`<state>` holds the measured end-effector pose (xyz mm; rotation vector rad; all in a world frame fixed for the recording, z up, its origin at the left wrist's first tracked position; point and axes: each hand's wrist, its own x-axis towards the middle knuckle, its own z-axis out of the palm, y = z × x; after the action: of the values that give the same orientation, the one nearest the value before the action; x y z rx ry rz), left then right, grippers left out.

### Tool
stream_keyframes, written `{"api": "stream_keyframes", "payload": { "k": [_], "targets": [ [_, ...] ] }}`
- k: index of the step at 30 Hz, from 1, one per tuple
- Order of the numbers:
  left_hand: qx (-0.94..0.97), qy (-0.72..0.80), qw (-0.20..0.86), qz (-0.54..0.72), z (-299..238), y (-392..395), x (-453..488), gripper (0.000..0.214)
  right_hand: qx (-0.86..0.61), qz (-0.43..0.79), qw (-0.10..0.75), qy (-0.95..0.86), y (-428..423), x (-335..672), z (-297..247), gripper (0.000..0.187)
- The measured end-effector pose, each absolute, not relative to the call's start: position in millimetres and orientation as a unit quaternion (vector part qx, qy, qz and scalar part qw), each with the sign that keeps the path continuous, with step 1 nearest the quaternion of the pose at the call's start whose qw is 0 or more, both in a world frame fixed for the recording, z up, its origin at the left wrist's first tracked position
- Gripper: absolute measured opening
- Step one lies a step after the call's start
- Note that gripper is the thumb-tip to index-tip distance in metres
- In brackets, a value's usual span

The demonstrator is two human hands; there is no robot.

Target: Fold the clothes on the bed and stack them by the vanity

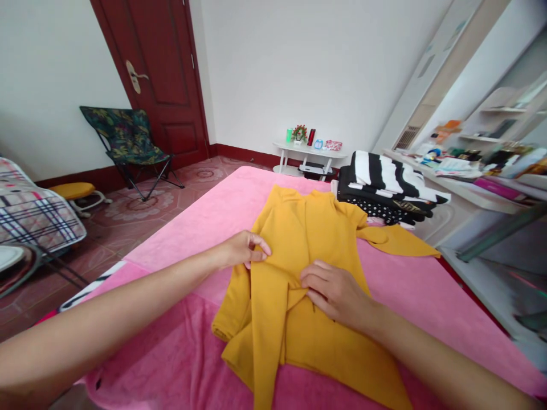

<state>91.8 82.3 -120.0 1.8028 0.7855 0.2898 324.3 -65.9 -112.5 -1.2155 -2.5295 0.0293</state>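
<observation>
A yellow long-sleeved top (pixel 320 233) lies spread on the pink bed cover (pixel 171 245), its collar end pointing away from me. My left hand (pixel 245 249) pinches the fabric along the top's left side, thumb against fingers. Over the middle of the top, my right hand (pixel 335 291) has its fingers bent and closed on a fold of the cloth. Between the hands a long flap of yellow fabric runs down toward me past the hem. One sleeve (pixel 397 239) stretches out to the right, while the other lies bent at the left edge.
Folded black-and-white clothes (pixel 384 182) are stacked at the bed's far right. A cluttered desk (pixel 474 182) stands beyond them. A small white table (pixel 307 149) is by the back wall. To the left are a folding chair (pixel 128 136) and a yellow stool (pixel 72 191).
</observation>
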Motion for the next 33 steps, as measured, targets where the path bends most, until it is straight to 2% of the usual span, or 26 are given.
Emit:
{"api": "stream_keyframes", "payload": {
  "k": [3,6,9,12,16,21,24,27,30,31,33],
  "targets": [
    [0.847,0.309,0.408,0.143,-121.5,76.8,82.1,0.022,-0.428,-0.010,0.163,-0.889,-70.6,323.7,-113.0,0.012],
    [0.933,0.206,0.237,0.178,-114.9,62.1,73.0,0.034,-0.383,-0.039,0.157,-0.910,-76.0,312.6,-113.7,0.015],
    [0.968,0.117,0.173,0.136,-103.4,46.8,65.1,0.050,-0.359,-0.053,0.152,-0.919,-79.7,298.7,-115.8,0.017],
    [0.977,0.078,0.161,0.116,-94.8,34.8,60.9,0.051,-0.365,-0.061,0.162,-0.915,-79.1,290.8,-117.3,0.017],
    [0.972,0.012,0.201,0.120,-87.1,19.6,59.2,0.030,-0.339,-0.060,0.201,-0.917,-77.8,291.3,-112.5,0.014],
    [0.941,-0.030,0.323,0.097,-81.9,11.5,56.6,0.025,-0.272,-0.041,0.221,-0.936,-81.9,299.5,-108.8,0.013],
    [0.877,0.076,0.449,0.153,-89.8,21.9,61.9,0.024,-0.351,0.053,0.316,-0.880,-76.2,302.8,-116.0,0.010],
    [0.743,0.276,0.573,0.207,-102.2,38.6,73.8,0.029,-0.553,0.259,0.422,-0.670,-61.1,304.1,-124.4,0.008],
    [0.653,0.372,0.642,0.152,-108.5,50.2,84.3,0.040,-0.611,0.439,0.418,-0.509,-47.7,304.2,-126.2,0.009],
    [0.644,0.383,0.647,0.143,-108.9,51.7,86.4,0.045,-0.608,0.459,0.412,-0.500,-45.7,303.7,-125.4,0.013],
    [0.639,0.402,0.638,0.152,-109.1,51.8,88.4,0.057,-0.609,0.430,0.402,-0.531,-45.4,301.4,-123.2,0.034]
  ]
}}
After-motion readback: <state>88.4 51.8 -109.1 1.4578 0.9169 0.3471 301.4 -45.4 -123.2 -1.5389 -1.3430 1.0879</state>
